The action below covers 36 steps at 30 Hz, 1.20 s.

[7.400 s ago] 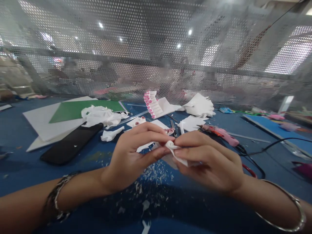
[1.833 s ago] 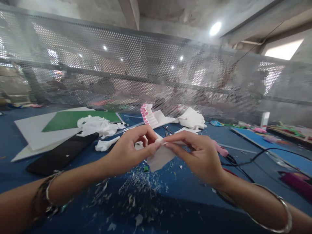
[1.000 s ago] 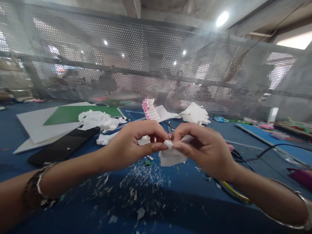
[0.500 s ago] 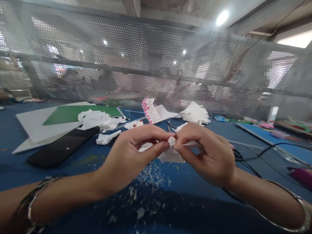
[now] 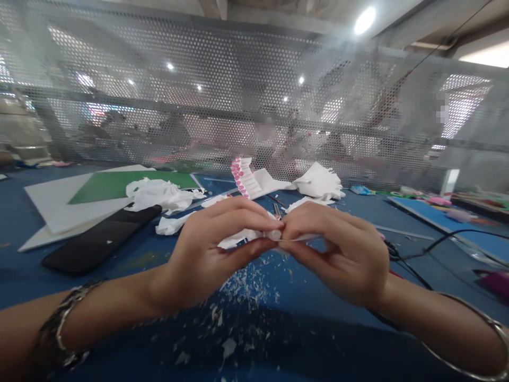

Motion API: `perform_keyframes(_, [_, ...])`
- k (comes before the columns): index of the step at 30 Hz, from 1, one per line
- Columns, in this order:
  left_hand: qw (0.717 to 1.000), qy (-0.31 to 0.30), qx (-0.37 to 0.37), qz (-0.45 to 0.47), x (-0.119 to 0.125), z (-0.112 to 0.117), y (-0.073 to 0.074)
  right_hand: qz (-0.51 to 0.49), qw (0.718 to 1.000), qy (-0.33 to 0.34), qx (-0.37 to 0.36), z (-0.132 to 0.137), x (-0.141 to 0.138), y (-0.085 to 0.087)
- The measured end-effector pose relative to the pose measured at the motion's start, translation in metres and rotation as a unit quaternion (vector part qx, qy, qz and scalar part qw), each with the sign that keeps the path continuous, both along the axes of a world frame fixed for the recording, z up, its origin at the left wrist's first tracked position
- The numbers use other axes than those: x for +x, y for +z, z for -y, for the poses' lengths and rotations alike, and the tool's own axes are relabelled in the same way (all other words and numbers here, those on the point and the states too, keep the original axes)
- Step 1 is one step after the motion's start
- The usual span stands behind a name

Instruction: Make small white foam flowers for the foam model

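My left hand point(image 5: 217, 249) and my right hand point(image 5: 338, 249) meet fingertip to fingertip above the blue table. Between them is a small rolled piece of white paper point(image 5: 273, 234), pinched by the left thumb and fingers. The right thumb and index finger grip its other side, where a thin edge or strand shows. Fingers cover most of the paper, so its full shape is hidden. Behind the hands lie white paper pieces with a pink-dotted edge point(image 5: 239, 178) and a fringed white paper bundle point(image 5: 319, 181).
Small white scraps point(image 5: 250, 286) are scattered on the table point(image 5: 135, 334). At left are a black case point(image 5: 103, 239), green sheet point(image 5: 131, 185), white sheets point(image 5: 51, 204) and crumpled tissue point(image 5: 159, 195). Black cables point(image 5: 409, 257) and a blue board point(image 5: 457, 228) lie right. Perforated mesh point(image 5: 238, 95) stands behind.
The fingertips have closed further over the white paper roll, and less of it shows. The white part hanging beneath it is now mostly out of sight.
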State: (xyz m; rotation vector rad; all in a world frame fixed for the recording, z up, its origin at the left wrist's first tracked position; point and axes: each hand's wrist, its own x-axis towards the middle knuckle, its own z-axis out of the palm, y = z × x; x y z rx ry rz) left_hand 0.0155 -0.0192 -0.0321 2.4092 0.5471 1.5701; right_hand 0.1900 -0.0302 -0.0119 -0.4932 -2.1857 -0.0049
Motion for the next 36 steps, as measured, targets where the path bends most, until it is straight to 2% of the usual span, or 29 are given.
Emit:
perform_keyframes(10, [0.990, -0.119, -0.064, 0.051, 0.0003, -0.0098, -0.0016, -0.053, 0.984, 0.082, -0.147, -0.0055, 0.0059, 0.0030])
perform_keyframes(13, [0.977, -0.152, -0.125, 0.079, 0.0023, -0.0088, -0.0006, -0.050, 0.981, 0.094, -0.161, -0.0058, 0.0069, 0.0026])
perform_keyframes(17, [0.945, -0.203, -0.228, 0.116, 0.0058, -0.0080, 0.0003, -0.050, 0.980, 0.098, -0.167, -0.0067, 0.0065, 0.0007])
perform_keyframes(22, [0.916, -0.232, -0.299, 0.132, 0.0066, -0.0099, 0.0003, -0.032, 0.980, 0.115, -0.158, -0.0069, 0.0075, 0.0006])
perform_keyframes(31, [0.893, -0.271, -0.350, 0.081, 0.0039, -0.0055, 0.0060, -0.045, 0.942, 0.125, -0.307, -0.0081, 0.0067, 0.0033])
perform_keyframes(36, [0.901, -0.256, -0.343, 0.075, 0.0037, -0.0085, 0.0041, -0.065, 0.936, 0.078, -0.336, -0.0062, 0.0028, 0.0034])
